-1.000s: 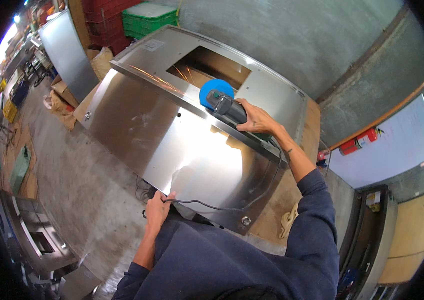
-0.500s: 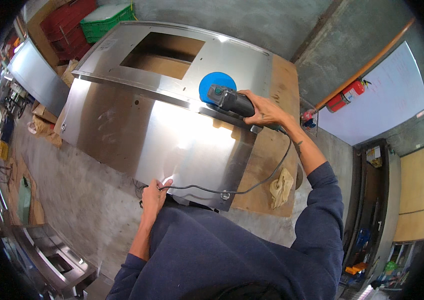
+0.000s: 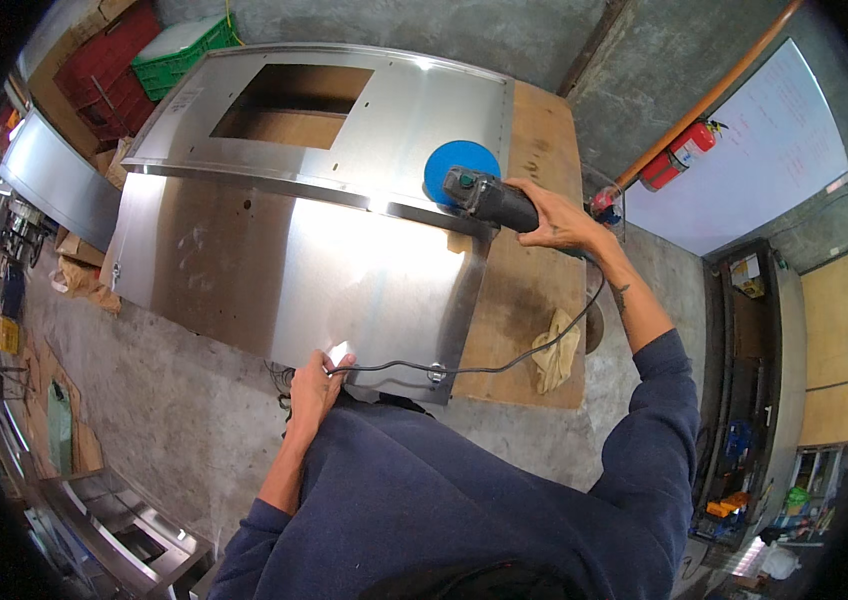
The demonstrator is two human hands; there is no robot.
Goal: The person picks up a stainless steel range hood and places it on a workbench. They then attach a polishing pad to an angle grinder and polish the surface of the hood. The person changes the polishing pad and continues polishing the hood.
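My right hand (image 3: 559,218) is wrapped round the body of a black angle grinder (image 3: 500,204). Its blue disc (image 3: 462,165) lies over the right end of the raised metal edge on a stainless steel cabinet (image 3: 214,235); whether disc and metal touch I cannot tell. A black power cord (image 3: 464,370) runs from the grinder in a loop to my left hand (image 3: 314,390), whose fingers are closed on it at the cabinet's near edge. Beside those fingers shows a small bright white patch, too unclear to name. In the cabinet's far panel is a rectangular opening (image 3: 294,105).
The cabinet rests on a wooden board (image 3: 534,260), with a tan cloth (image 3: 556,350) on its right part. A fire extinguisher (image 3: 679,157) and whiteboard (image 3: 754,150) stand at the right wall. Red crates (image 3: 104,80) and a green crate (image 3: 179,60) are at back left.
The grinder in my right hand has moved right along the metal edge, toward the cabinet's right end. My left hand still holds the cord, and the whole view has shifted slightly.
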